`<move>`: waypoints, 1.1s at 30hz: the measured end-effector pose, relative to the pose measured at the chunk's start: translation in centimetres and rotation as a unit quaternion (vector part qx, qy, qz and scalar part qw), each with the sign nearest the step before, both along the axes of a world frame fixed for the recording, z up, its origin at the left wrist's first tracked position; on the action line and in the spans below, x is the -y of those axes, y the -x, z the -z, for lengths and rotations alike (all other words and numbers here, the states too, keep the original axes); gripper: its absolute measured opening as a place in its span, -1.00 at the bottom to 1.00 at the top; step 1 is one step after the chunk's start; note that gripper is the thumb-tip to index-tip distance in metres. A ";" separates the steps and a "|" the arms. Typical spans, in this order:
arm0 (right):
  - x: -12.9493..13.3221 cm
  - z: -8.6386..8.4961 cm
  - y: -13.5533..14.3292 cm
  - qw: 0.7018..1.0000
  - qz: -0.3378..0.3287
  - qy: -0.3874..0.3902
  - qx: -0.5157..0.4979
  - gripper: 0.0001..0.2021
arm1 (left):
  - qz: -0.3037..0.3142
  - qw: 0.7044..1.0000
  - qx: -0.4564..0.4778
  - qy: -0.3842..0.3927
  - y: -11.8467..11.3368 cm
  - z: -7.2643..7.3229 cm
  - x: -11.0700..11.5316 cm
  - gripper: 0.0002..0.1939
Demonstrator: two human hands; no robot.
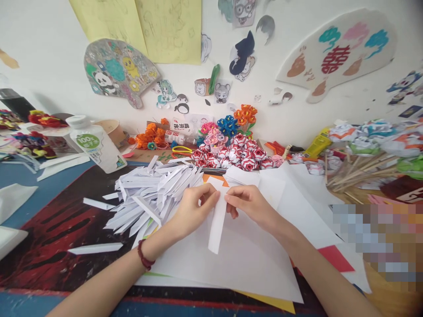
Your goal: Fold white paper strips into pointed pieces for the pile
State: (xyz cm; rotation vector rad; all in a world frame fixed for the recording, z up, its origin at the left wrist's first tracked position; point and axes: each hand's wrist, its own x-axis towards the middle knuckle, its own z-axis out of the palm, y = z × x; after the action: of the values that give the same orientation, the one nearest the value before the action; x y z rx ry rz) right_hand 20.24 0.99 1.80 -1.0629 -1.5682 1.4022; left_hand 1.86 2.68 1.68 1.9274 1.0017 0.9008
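Note:
A white paper strip (217,229) slants down over large white paper sheets (257,255). My left hand (198,204) pinches its left edge near the upper end between thumb and forefinger. My right hand (249,203) has thumb and forefinger closed at the strip's right edge, opposite the left thumb. Just left of my left hand lies a heap of folded white paper strips (142,193). Two loose folded strips lie apart from it, one being the near folded strip (95,248). Behind my hands, an orange paper piece (215,179) shows partly under the strip.
Red-and-white paper flowers (241,154) crowd the back of the table, beside yarn flowers (228,125). A white bottle (95,143) leans at back left. Wooden sticks (360,169) and paper flowers lie at right. A red paper piece (336,258) rests by my right forearm.

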 end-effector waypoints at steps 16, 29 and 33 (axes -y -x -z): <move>0.2 0.3 0.8 0.996 0.032 -0.078 0.028 -0.67 | 0.050 0.992 0.044 0.108 -0.3 0.2 -0.3 -0.68; -0.3 0.2 -0.1 0.981 0.153 -0.114 0.020 -0.66 | 0.091 0.987 0.043 0.123 -0.2 -0.1 0.0 -0.69; -0.9 0.3 -1.0 0.972 0.196 -0.129 0.004 -0.69 | 0.099 0.986 0.047 0.125 -0.2 0.0 0.1 -0.71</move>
State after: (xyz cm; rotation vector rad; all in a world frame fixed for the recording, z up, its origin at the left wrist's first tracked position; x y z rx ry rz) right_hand 21.19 1.87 1.55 -1.1415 -1.4032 0.9025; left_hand 2.11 2.62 1.73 1.7204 0.8092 0.7090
